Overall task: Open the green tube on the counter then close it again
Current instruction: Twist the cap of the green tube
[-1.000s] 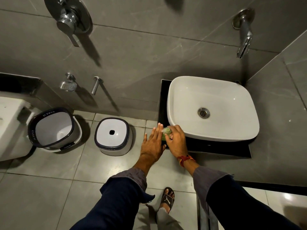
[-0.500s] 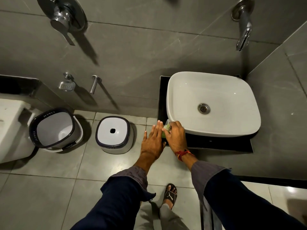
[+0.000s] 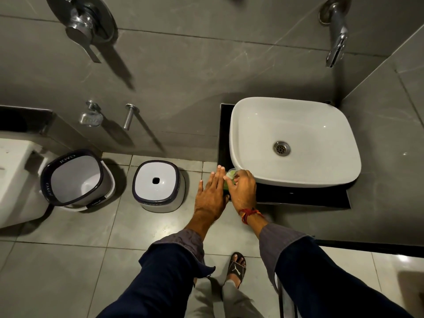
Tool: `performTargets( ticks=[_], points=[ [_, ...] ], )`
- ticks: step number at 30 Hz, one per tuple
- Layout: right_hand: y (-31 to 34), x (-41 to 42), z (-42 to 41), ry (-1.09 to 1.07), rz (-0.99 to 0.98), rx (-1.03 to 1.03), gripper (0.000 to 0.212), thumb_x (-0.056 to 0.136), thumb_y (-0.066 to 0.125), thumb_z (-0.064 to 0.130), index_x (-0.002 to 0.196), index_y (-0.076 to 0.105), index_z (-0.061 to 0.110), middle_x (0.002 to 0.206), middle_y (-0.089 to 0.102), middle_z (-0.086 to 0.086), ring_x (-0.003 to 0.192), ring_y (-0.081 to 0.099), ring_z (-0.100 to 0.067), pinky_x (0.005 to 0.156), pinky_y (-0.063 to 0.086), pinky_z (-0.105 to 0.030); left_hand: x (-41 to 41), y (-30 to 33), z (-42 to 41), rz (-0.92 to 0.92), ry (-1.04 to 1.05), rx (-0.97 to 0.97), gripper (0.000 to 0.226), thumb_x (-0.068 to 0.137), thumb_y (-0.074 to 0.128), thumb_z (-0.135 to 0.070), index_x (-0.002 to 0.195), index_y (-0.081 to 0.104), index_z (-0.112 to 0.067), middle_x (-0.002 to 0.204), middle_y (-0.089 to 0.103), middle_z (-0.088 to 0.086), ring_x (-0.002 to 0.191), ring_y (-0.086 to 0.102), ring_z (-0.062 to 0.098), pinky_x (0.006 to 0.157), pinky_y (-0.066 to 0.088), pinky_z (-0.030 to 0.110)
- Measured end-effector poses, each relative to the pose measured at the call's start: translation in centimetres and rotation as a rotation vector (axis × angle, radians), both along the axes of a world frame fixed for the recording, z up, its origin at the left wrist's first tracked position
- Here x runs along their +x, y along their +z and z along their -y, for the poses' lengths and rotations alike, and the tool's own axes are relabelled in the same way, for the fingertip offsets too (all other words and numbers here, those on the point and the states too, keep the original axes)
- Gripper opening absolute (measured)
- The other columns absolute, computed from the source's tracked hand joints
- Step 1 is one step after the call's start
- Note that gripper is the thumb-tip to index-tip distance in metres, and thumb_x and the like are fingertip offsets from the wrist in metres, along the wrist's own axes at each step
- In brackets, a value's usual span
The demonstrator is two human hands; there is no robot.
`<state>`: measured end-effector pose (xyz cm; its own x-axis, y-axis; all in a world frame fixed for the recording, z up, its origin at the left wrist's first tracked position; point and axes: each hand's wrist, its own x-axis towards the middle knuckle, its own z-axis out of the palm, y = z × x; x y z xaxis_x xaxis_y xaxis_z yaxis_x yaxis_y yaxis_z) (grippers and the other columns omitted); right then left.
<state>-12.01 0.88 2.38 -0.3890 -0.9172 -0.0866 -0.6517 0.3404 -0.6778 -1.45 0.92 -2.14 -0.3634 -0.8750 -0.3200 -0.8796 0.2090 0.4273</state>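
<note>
The green tube (image 3: pixel 230 176) stands at the front left corner of the black counter (image 3: pixel 298 196), right by the white basin (image 3: pixel 293 143). Only its pale green top and a strip of darker green body show between my hands. My left hand (image 3: pixel 210 196) lies against the tube's left side with fingers stretched out and the thumb hidden behind it. My right hand (image 3: pixel 243 189) is curled around the tube from the right, fingertips on its top end, where a clear cap edge shows. A red thread is tied around my right wrist.
A wall tap (image 3: pixel 336 40) hangs above the basin. On the tiled floor to the left stand a white stool (image 3: pixel 158 187) and a tilted white bucket (image 3: pixel 75 177), beside a toilet (image 3: pixel 16 180). My sandalled foot (image 3: pixel 237 267) is below.
My right fingers have shifted on the tube's top, and a clear cap edge now shows there. My left hand stays pressed against the tube.
</note>
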Motion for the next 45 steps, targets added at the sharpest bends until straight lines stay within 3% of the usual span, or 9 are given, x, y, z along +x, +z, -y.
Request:
performTargets(
  ticks=[7,12,17,24,32,37,43,45],
  points=[
    [-0.2,0.5,-0.6,-0.046,0.069,-0.044,0.031,0.086,0.076,0.016,0.109,0.066,-0.002,0.111,0.065,-0.017,0.103,0.065,-0.031,0.093,0.058,-0.046,0.0,-0.1,-0.1,-0.021,0.001,-0.008,0.084,0.104,0.04,-0.052,0.161,-0.011,-0.021,0.171,-0.012,-0.001,0.159,-0.002,0.022,0.126,0.009,0.054],
    [-0.1,0.6,-0.2,-0.066,0.065,-0.045,0.032,0.087,0.076,0.025,0.104,0.066,0.0,0.105,0.067,-0.016,0.099,0.066,-0.03,0.089,0.059,-0.043,0.4,-0.5,0.3,0.002,0.002,-0.009,0.085,0.103,0.043,-0.052,0.161,-0.012,-0.021,0.171,-0.013,-0.001,0.159,-0.002,0.023,0.127,0.008,0.055],
    [-0.6,0.9,-1.1,-0.049,0.081,-0.044,0.033,0.088,0.074,0.019,0.114,0.064,0.0,0.117,0.062,-0.015,0.107,0.064,-0.029,0.097,0.057,-0.043,0.1,-0.6,-0.1,0.003,-0.008,-0.015,0.082,0.104,0.04,-0.05,0.161,-0.012,-0.021,0.171,-0.012,0.0,0.159,-0.001,0.023,0.126,0.009,0.055],
    [-0.3,0.4,-0.4,-0.041,0.051,-0.047,0.029,0.089,0.073,0.024,0.104,0.065,0.0,0.107,0.066,-0.016,0.101,0.065,-0.03,0.09,0.059,-0.045,0.0,-0.5,-0.1,0.013,-0.001,-0.003,0.085,0.104,0.044,-0.051,0.162,-0.011,-0.02,0.171,-0.014,-0.001,0.159,-0.005,0.022,0.127,0.007,0.054],
    [-0.7,0.6,-0.6,0.012,0.045,-0.016,0.036,0.09,0.071,0.017,0.12,0.06,0.0,0.12,0.058,-0.016,0.11,0.062,-0.03,0.095,0.057,-0.046,-0.1,-0.4,-0.1,-0.007,0.01,0.004,0.083,0.104,0.04,-0.05,0.161,-0.012,-0.021,0.171,-0.012,-0.001,0.159,-0.003,0.022,0.127,0.006,0.054],
    [-0.8,0.5,-0.5,-0.001,0.015,-0.008,0.032,0.092,0.068,0.027,0.109,0.06,0.001,0.112,0.062,-0.017,0.106,0.064,-0.032,0.092,0.058,-0.049,0.1,-0.6,0.1,0.023,-0.002,-0.006,0.084,0.104,0.041,-0.052,0.162,-0.011,-0.021,0.171,-0.014,-0.002,0.158,-0.005,0.021,0.126,0.005,0.052],
    [-0.9,0.6,-1.0,-0.018,0.016,0.005,0.036,0.092,0.068,0.032,0.111,0.061,0.002,0.116,0.063,-0.016,0.108,0.064,-0.032,0.092,0.058,-0.049,0.3,-0.7,-0.1,0.032,0.004,-0.01,0.083,0.105,0.04,-0.051,0.161,-0.012,-0.021,0.171,-0.014,-0.002,0.158,-0.006,0.02,0.127,0.005,0.051],
    [-0.7,-0.1,-1.4,-0.005,0.007,-0.019,0.038,0.088,0.072,0.034,0.109,0.061,0.004,0.112,0.062,-0.013,0.1,0.065,-0.029,0.084,0.061,-0.046,0.3,-0.6,-0.2,0.022,0.012,-0.008,0.083,0.105,0.041,-0.051,0.161,-0.012,-0.022,0.171,-0.013,-0.003,0.158,-0.005,0.02,0.127,0.006,0.052]
  ],
)
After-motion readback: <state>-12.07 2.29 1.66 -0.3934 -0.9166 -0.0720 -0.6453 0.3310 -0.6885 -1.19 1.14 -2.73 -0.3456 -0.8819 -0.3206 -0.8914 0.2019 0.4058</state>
